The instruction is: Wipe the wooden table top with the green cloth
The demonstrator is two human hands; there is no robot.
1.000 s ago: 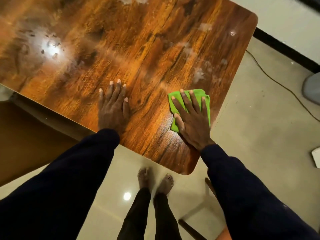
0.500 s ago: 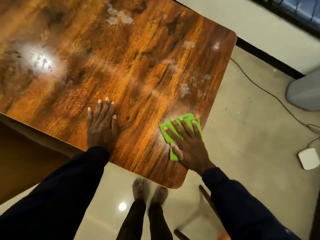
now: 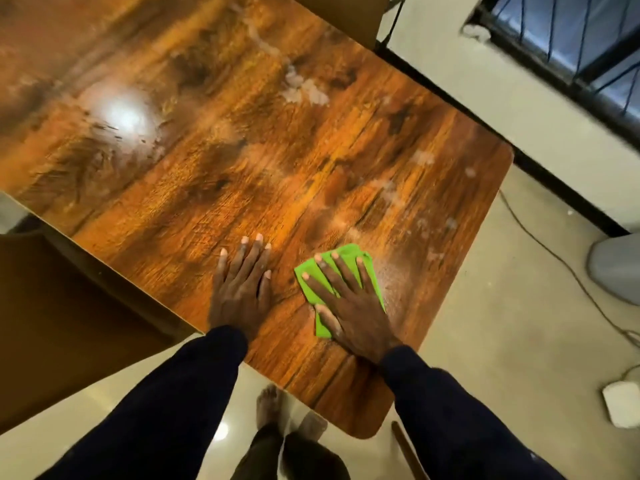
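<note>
A person's right hand (image 3: 349, 303), fingers spread flat, presses the green cloth (image 3: 341, 271) onto the wooden table top (image 3: 242, 150), now nearer the open, bracing left hand (image 3: 242, 289), while whitish smears (image 3: 304, 88) beyond remain unwiped.

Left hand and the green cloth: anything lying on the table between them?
Nothing. In the head view only a narrow strip of bare wooden table top separates the left hand, flat on the wood, from the green cloth under the right hand.
</note>
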